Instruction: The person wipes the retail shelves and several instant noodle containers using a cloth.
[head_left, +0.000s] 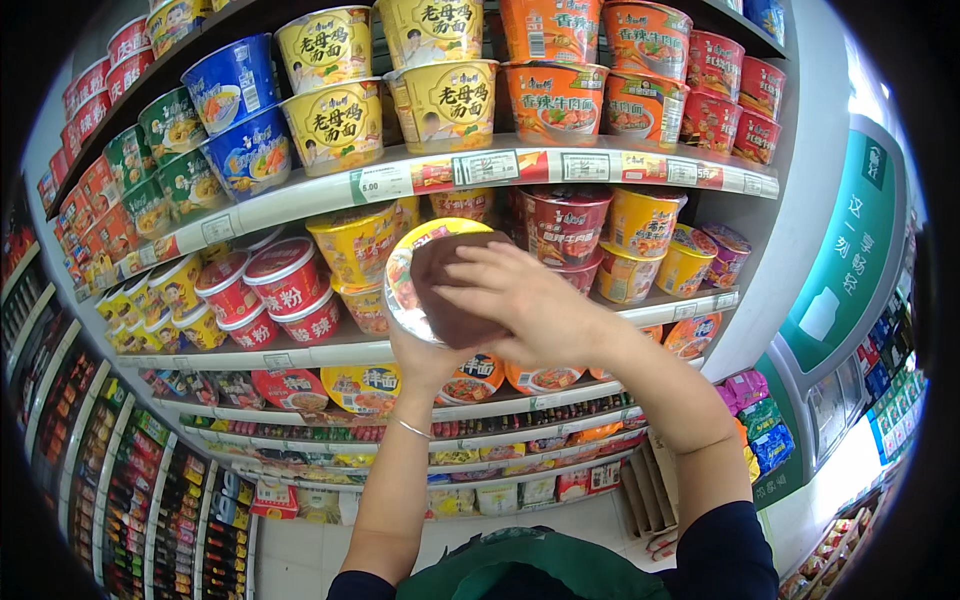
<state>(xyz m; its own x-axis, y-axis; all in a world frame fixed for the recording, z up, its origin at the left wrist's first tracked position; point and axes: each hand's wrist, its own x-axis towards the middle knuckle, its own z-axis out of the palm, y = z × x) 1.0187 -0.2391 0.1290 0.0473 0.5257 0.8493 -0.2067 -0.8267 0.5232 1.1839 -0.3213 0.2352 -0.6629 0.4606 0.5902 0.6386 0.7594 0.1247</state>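
Note:
An instant noodle tub (402, 292) with a shiny printed lid and yellow rim is tilted in front of the shelves. My left hand (426, 364) grips it from below; most of its fingers are hidden behind the tub. A dark brown cloth (450, 307) covers the right part of the lid. Pressed flat over this cloth is my right hand (517, 296), its fingers stretched leftward across the lid. Behind the tub, the middle shelf (360, 358) carries stacked noodle tubs, among them red bowls (281, 274) and a maroon tub (562, 225).
The upper shelf (517, 169) bears price tags and stacked yellow tubs (334, 127) and orange tubs (559, 105). Flat noodle bowls (360, 388) line the shelf below. Flattened cardboard (649, 487) stands at lower right, near a green-panelled cooler (832, 277). More stocked shelves (142, 465) run along the left.

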